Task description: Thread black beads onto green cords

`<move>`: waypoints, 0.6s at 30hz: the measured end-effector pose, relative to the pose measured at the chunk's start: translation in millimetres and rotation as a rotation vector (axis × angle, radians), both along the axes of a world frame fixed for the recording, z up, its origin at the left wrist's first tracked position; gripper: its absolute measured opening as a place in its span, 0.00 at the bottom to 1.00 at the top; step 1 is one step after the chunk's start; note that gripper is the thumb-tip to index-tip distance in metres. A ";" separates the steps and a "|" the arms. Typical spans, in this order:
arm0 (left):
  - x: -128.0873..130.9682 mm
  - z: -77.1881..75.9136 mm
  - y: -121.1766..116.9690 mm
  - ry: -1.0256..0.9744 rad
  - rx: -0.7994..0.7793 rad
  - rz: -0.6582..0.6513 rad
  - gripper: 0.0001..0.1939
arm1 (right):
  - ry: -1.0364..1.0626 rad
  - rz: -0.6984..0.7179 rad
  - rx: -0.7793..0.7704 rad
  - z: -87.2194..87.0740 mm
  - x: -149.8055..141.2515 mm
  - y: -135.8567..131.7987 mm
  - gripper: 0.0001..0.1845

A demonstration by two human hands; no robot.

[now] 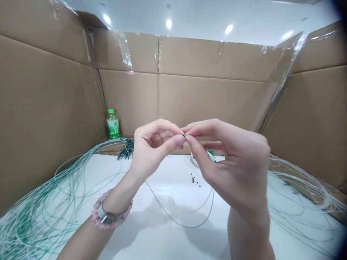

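Note:
My left hand [154,148] and my right hand [230,159] meet in mid-air, thumb and forefinger pinched on each side. Between the touching fingertips shows a tiny dark-green piece [184,135], too small to make out fully. A thin green wire [189,226] hangs in a loop under the hands and rises behind the right fingers; a stretch of it passes between them. What the left fingertips hold is mostly hidden. Several tiny black bits [193,179] lie on the white table [168,202] below. Behind my right thumb stands a small white dish [194,160], partly covered.
Tangled green and white wires [35,216] spread over the left side, with dark ends [126,150] bunched behind my left hand. More wires [306,191] lie at right. A green-capped bottle [113,124] stands in the back left corner. Cardboard walls [189,94] enclose the table.

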State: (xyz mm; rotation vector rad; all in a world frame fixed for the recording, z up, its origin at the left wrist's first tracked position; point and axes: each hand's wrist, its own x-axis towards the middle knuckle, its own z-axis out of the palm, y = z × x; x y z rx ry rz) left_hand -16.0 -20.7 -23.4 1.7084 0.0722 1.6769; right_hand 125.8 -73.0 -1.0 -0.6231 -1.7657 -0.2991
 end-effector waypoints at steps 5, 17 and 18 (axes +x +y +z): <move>1.1 0.6 2.4 -0.005 0.068 0.044 0.05 | -0.005 0.036 -0.052 0.9 1.2 1.5 0.04; 2.8 -0.8 3.9 -0.029 0.171 0.127 0.07 | 0.133 0.111 -0.112 1.0 -1.3 4.0 0.06; 2.6 -0.2 3.5 -0.028 0.173 0.140 0.06 | 0.134 0.122 -0.120 1.2 -1.1 3.9 0.06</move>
